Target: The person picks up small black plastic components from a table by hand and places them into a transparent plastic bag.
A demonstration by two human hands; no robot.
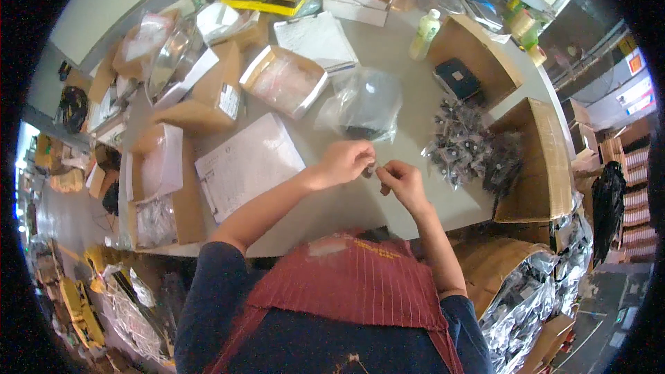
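Observation:
Both hands meet over the near middle of the grey table. My left hand (344, 162) is closed in a pinch, its fingertips close to those of my right hand (404, 184), which is pinched too. Whatever they hold, if anything, is too small and blurred to name. Just beyond the left hand lies a clear plastic bag (374, 97) with something dark inside. To the right is a heap of small black parts in clear bags (457, 142). A clipboard with a printed sheet (249, 159) rests left of my left forearm.
An open cardboard box (533, 159) stands at the table's right edge; another carton (478, 55) holds a dark box (457, 77). A bottle (424, 33) stands at the back. Left are a box of clear bags (284, 83) and several cartons. Papers (315, 40) lie farther back.

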